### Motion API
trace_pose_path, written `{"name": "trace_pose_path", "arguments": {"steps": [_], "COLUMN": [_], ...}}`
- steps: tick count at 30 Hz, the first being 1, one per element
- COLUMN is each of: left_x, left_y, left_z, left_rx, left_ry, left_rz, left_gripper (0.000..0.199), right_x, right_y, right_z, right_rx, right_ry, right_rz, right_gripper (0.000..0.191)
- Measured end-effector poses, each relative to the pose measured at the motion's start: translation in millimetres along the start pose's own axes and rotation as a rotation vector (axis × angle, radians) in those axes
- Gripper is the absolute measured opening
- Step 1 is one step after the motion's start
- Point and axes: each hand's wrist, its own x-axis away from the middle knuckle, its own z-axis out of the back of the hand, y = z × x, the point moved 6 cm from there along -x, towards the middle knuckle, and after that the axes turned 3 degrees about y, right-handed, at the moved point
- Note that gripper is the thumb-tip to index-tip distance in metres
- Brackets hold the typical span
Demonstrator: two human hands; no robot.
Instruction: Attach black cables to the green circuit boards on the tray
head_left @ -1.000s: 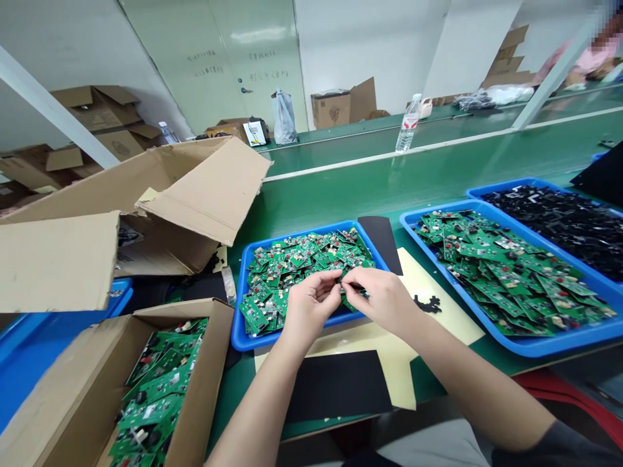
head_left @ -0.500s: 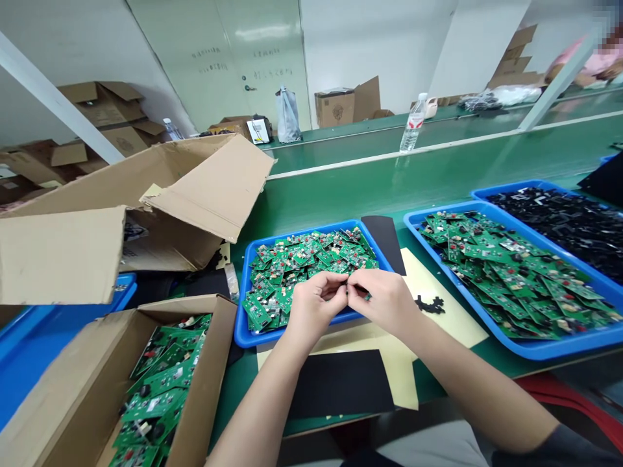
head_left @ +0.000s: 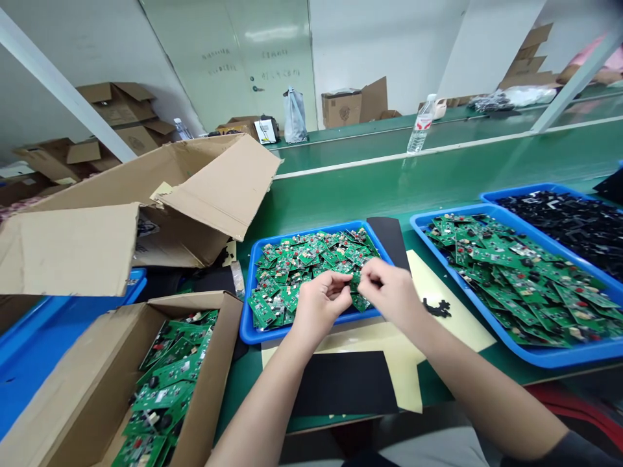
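Note:
Both hands are over the front right part of a blue tray (head_left: 249,327) heaped with green circuit boards (head_left: 304,259). My left hand (head_left: 321,303) is closed, thumb and forefinger pinched at the left edge of a small green board (head_left: 356,281). Beside it my right hand (head_left: 389,290) is closed too, its fingers curled; what they hold, if anything, is hidden. Small black pieces (head_left: 437,307) lie on yellow paper (head_left: 455,324) right of my right wrist. A black sheet (head_left: 345,383) lies in front of the tray.
On the left stand an open cardboard box (head_left: 109,350) with boards and a larger flapped box (head_left: 214,188). A second blue tray (head_left: 516,350) of boards and a tray of black parts (head_left: 559,220) are at right. A bottle (head_left: 421,124) stands behind; a person's arm shows far right.
My right hand has moved slightly away from my left hand, and a small green board now shows between them. The view has shifted a little.

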Motion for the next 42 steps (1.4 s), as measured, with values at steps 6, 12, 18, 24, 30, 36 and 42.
{"name": "trace_pose_path", "arguments": {"steps": [6, 12, 18, 24, 30, 36, 42], "left_x": [-4.3, -6.5, -5.8, -4.1, -4.7, -1.4, -1.2], "left_y": [8.1, 15.1, 14.9, 13.2, 11.8, 12.6, -2.7], "left_z": [9.0, 20.1, 25.5, 32.4, 35.0, 33.3, 27.2], "left_rx": [0.111, 0.219, 0.238, 0.087, 0.173, 0.244, 0.372], "left_ry": [0.007, 0.088, 0.176, 0.306, 0.367, 0.424, 0.469], "left_rz": [0.006, -0.021, -0.077, -0.183, -0.159, -0.183, -0.117], "left_gripper": [0.016, 0.02, 0.026, 0.021, 0.015, 0.012, 0.014], "right_x": [-11.2, -9.8, -7.0, 3.8, 13.4, 17.7, 17.4], "right_y": [22.0, 32.5, 15.8, 1.9, -16.4, -21.8, -17.2], "right_z": [12.5, 11.2, -0.9, -3.4, 2.8, 4.2, 0.0], "right_rx": [-0.225, -0.461, -0.717, -0.68, -0.447, -0.475, -0.61], "right_ry": [-0.012, 0.062, -0.034, 0.063, 0.164, 0.216, 0.232], "right_rz": [-0.188, -0.292, -0.296, -0.187, 0.151, 0.17, -0.021], "right_gripper": [0.01, 0.031, 0.027, 0.028, 0.033, 0.031, 0.026]}}
